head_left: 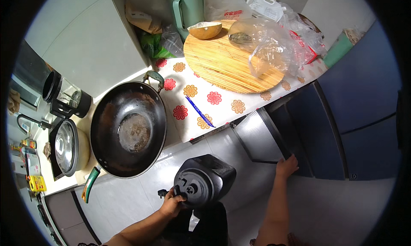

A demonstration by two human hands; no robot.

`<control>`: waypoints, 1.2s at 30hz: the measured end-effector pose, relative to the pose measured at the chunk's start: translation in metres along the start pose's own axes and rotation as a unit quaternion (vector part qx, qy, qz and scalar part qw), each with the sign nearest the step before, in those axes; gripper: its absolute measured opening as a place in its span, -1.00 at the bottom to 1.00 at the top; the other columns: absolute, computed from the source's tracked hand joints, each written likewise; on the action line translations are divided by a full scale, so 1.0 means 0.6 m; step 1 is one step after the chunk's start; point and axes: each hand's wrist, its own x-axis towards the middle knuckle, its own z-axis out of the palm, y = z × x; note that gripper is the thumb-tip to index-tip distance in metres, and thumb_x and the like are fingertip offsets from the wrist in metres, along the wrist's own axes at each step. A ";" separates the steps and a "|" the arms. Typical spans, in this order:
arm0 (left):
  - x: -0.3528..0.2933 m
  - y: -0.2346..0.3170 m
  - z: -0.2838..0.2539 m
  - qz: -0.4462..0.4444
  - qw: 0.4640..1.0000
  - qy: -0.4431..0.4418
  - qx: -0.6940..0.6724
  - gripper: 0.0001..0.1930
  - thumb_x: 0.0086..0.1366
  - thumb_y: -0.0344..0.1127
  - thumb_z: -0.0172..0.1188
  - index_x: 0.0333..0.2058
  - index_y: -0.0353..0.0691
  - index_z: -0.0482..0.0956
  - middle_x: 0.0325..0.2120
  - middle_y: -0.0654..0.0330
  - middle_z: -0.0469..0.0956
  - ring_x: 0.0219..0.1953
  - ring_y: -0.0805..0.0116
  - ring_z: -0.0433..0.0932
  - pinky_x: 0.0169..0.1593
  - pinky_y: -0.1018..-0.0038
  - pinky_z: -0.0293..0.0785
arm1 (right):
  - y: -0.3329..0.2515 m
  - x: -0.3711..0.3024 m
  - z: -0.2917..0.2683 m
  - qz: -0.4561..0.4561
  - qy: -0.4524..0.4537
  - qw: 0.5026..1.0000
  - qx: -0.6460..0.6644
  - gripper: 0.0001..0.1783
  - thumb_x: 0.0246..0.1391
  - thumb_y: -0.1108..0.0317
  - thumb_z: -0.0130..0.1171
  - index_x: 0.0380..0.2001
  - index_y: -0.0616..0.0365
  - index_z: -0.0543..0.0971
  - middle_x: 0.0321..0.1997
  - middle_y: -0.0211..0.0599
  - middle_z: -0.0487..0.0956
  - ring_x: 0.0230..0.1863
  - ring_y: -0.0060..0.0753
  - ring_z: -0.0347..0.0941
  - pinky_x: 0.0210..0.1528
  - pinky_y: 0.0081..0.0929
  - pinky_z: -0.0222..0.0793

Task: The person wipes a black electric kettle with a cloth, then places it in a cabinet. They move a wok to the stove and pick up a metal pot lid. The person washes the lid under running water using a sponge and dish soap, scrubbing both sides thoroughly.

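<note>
My left hand is closed on the rim of a black blender base, thumb on top. The base is held tilted above the floor, its round coupling facing up, and a black plug shows beside my fingers. To the right, my right hand grips the near edge of an open cabinet front, pale and ribbed with a dark border. I cannot tell whether it is a door or a drawer. The fingertips of my right hand are partly hidden behind the edge.
A big black wok stands at the left, its handle jutting out. A lidded pot and clear blender jug are beyond it. A round bamboo board bearing plastic bags and a gourd ladle lies on the flowered counter.
</note>
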 end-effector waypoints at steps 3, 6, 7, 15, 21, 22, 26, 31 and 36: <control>0.035 -0.015 0.002 0.005 1.000 0.008 -0.002 -0.30 -0.06 -0.62 0.07 0.15 -0.24 0.15 -0.10 0.03 0.41 -0.10 0.02 0.49 -0.22 0.05 0.58 | -0.014 0.003 0.002 0.016 0.004 0.999 -0.029 -0.26 -0.05 0.29 0.27 0.18 0.26 0.22 0.22 -0.05 0.28 0.31 0.04 0.09 0.25 0.27 -0.06; 0.064 -0.026 0.019 0.027 0.999 0.024 0.013 -0.31 -0.06 -0.61 0.07 0.13 -0.26 0.14 -0.13 0.04 0.41 -0.15 0.06 0.50 -0.26 0.09 0.58 | -0.013 -0.005 0.021 0.022 0.007 0.999 -0.043 -0.20 -0.04 0.26 0.27 0.23 0.24 0.15 0.27 -0.02 0.21 0.35 0.08 0.02 0.28 0.26 -0.09; 0.068 -0.026 0.035 0.026 0.999 0.034 0.004 -0.33 -0.06 -0.59 0.08 0.11 -0.26 0.15 -0.16 0.05 0.42 -0.20 0.11 0.51 -0.33 0.13 0.58 | -0.017 -0.006 0.014 0.031 -0.002 0.998 -0.052 -0.18 -0.04 0.26 0.27 0.24 0.23 0.14 0.28 0.00 0.20 0.36 0.08 0.00 0.28 0.24 -0.09; 0.100 -0.061 0.087 0.034 0.994 0.105 -0.016 -0.33 -0.05 -0.55 0.10 0.11 -0.26 0.15 -0.22 0.07 0.46 -0.29 0.13 0.52 -0.42 0.09 0.54 | -0.111 -0.046 0.021 -0.170 -0.020 0.957 0.236 -0.40 0.07 0.15 0.18 0.09 0.33 0.38 0.19 0.03 0.34 0.29 0.00 0.14 0.30 -0.07 0.02; 0.078 -0.083 0.094 0.064 0.980 0.176 -0.069 -0.33 -0.07 -0.56 0.10 0.11 -0.27 0.18 -0.24 0.08 0.47 -0.34 0.14 0.55 -0.46 0.16 0.56 | -0.291 -0.145 -0.014 -0.108 -0.533 0.707 0.451 -0.50 0.26 0.12 -0.02 0.09 0.29 0.42 0.15 -0.19 0.44 0.21 -0.38 0.28 0.27 -0.48 0.06; 0.071 -0.084 0.090 0.065 0.979 0.178 -0.073 -0.33 -0.07 -0.56 0.10 0.11 -0.27 0.18 -0.24 0.08 0.47 -0.34 0.14 0.55 -0.47 0.18 0.56 | -0.315 -0.151 -0.014 -0.146 -0.572 0.669 0.451 -0.51 0.25 0.15 -0.02 0.11 0.28 0.40 0.15 -0.20 0.44 0.21 -0.39 0.28 0.26 -0.48 0.07; 0.059 -0.088 0.064 0.068 0.976 0.189 -0.086 -0.32 -0.09 -0.56 0.12 0.11 -0.28 0.19 -0.25 0.07 0.48 -0.34 0.15 0.56 -0.52 0.24 0.55 | -0.406 -0.176 0.085 -0.283 -0.626 0.582 0.435 -0.50 0.20 0.20 0.05 0.13 0.27 0.37 0.12 -0.23 0.46 0.16 -0.41 0.30 0.21 -0.46 0.14; 0.062 -0.100 0.037 0.088 0.963 0.223 -0.126 -0.20 -0.07 -0.57 0.16 0.21 -0.28 0.08 -0.23 0.02 0.48 -0.29 0.11 0.56 -0.45 0.24 0.58 | -0.492 -0.190 0.156 -0.383 -0.622 0.617 0.291 -0.48 0.13 0.17 0.12 0.09 0.24 0.38 0.09 -0.14 0.46 0.10 -0.28 0.31 0.18 -0.41 0.15; 0.063 -0.098 0.031 0.051 0.959 0.277 -0.032 -0.15 -0.07 -0.56 0.18 0.25 -0.35 0.03 -0.21 0.03 0.49 -0.27 0.26 0.52 -0.37 0.40 0.52 | -0.527 -0.212 0.156 -0.456 -0.586 0.644 0.182 -0.42 0.12 0.11 0.13 0.11 0.24 0.36 0.14 -0.13 0.42 0.17 -0.20 0.27 0.23 -0.41 0.08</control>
